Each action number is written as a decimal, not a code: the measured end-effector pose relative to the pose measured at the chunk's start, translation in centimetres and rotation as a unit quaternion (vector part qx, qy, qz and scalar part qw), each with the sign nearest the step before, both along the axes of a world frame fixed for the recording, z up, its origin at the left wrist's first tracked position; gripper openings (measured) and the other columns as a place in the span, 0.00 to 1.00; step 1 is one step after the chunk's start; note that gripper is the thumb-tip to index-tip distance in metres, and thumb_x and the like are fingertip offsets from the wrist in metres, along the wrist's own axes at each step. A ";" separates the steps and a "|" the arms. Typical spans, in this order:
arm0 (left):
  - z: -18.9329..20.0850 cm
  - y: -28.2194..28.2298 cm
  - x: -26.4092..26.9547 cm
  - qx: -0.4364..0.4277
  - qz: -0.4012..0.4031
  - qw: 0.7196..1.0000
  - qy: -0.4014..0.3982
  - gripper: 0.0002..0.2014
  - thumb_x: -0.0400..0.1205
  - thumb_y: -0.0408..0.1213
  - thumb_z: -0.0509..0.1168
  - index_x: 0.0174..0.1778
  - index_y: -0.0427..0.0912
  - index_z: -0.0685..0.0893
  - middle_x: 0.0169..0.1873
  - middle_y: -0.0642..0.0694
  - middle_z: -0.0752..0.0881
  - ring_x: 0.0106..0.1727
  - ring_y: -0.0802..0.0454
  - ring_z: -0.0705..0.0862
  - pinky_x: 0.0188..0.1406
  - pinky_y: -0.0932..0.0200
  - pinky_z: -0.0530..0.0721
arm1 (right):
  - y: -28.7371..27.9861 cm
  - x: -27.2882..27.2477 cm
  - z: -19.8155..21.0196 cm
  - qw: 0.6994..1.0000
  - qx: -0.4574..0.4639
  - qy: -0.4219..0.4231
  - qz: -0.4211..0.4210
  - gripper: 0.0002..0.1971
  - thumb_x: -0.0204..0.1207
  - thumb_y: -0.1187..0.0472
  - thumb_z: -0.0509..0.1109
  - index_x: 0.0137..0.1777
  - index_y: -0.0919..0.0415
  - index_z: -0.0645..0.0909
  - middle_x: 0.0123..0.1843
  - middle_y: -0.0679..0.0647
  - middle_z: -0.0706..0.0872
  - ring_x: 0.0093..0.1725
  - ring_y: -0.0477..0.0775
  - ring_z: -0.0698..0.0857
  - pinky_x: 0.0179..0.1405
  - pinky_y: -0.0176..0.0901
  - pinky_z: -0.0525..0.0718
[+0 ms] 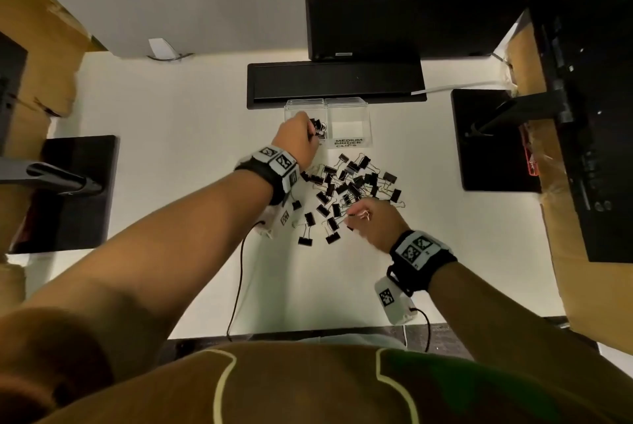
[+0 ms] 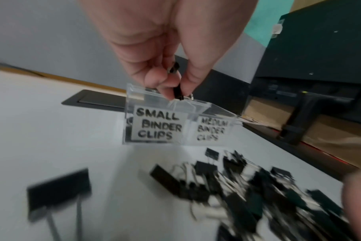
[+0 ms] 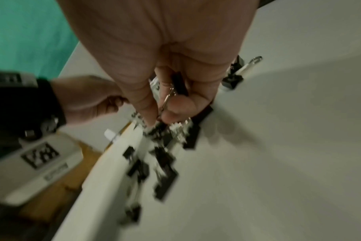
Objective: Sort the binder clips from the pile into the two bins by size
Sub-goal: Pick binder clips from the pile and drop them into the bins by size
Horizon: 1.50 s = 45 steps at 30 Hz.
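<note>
The pile of binder clips (image 1: 349, 191) lies on the white bench (image 1: 171, 149), just in front of two clear bins. The clips are black with silver wire handles, and they lie all mixed up. The left bin (image 2: 155, 125) says SMALL BINDER CLIPS and has a few clips in it. The right bin (image 1: 349, 125) says MEDIUM BINDER CLIPS. A flat black panel (image 1: 335, 81) lies right behind the bins, and black stands sit far out on both sides. The left hand (image 1: 298, 143) is over the small bin, and its fingertips pinch a small black clip (image 2: 176, 88). The right hand (image 1: 373, 218) is at the near edge of the pile, fingers curled down, pinching a clip (image 3: 179, 86) by its wire handle.
</note>
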<state>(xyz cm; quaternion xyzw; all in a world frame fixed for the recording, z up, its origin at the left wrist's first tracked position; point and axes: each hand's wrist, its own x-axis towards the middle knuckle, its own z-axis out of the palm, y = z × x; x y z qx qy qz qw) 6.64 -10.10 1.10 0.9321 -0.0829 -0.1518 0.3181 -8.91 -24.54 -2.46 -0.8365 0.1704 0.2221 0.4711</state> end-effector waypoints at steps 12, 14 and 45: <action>-0.3 1.2 1.3 -0.007 -0.001 0.999 -0.049 0.12 0.80 0.29 0.61 0.59 0.38 0.77 0.61 0.38 0.77 0.54 0.44 0.80 0.58 0.54 0.77 | 0.1 13.7 4.6 0.992 -0.062 -0.108 -0.004 0.12 0.77 0.69 0.63 0.53 0.57 0.84 0.48 0.54 0.85 0.39 0.51 0.85 0.42 0.44 0.87; -0.7 1.9 0.0 -0.008 -0.007 0.998 -0.063 0.11 0.79 0.29 0.62 0.57 0.39 0.78 0.59 0.39 0.77 0.55 0.43 0.79 0.57 0.51 0.79 | 1.4 15.9 4.6 0.983 -0.116 -0.131 0.050 0.12 0.77 0.70 0.62 0.54 0.58 0.84 0.51 0.55 0.84 0.45 0.54 0.84 0.47 0.45 0.85; -5.3 3.8 -6.7 0.082 -0.121 0.989 0.023 0.15 0.76 0.37 0.66 0.58 0.42 0.75 0.58 0.44 0.75 0.57 0.46 0.75 0.52 0.53 0.80 | -1.9 4.8 -0.6 0.968 -0.165 -0.123 0.141 0.08 0.73 0.66 0.67 0.51 0.59 0.84 0.45 0.50 0.79 0.49 0.49 0.75 0.53 0.43 0.77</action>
